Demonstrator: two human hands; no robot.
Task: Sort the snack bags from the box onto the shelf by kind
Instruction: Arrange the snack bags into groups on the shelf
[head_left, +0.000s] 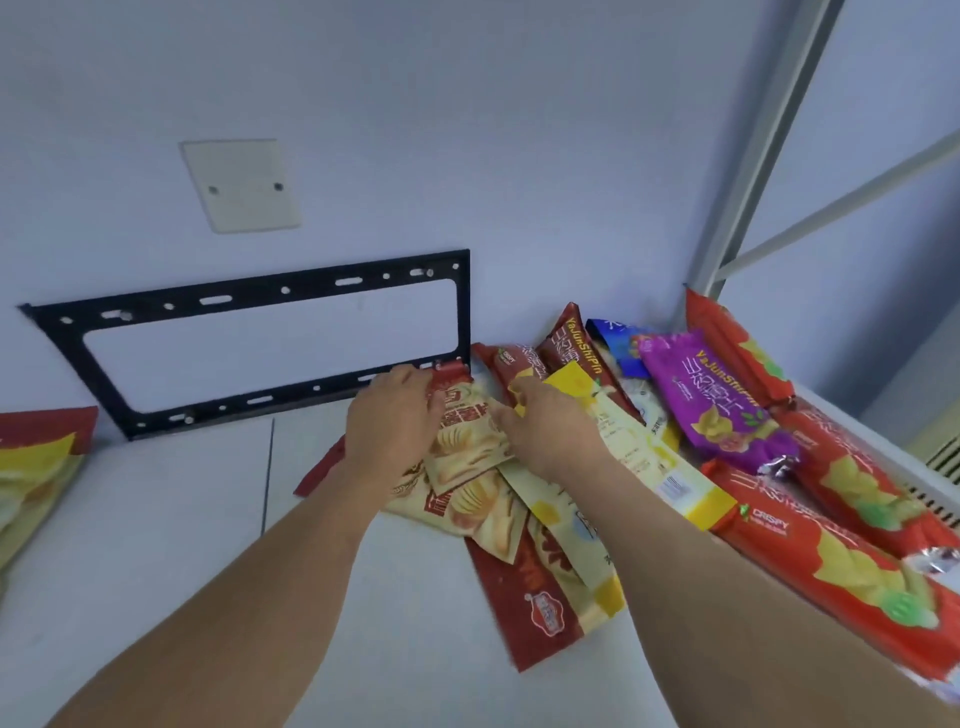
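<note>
Forearms reach over white shelf (156, 519); snack bags (519, 519) lie heaped mid-shelf. Left hand (395, 415) presses flat; right hand (550, 431) pinches cream-and-red bag (467, 447). Film likely light, crinkly, slippery: best pinched at sealed edge.
</note>
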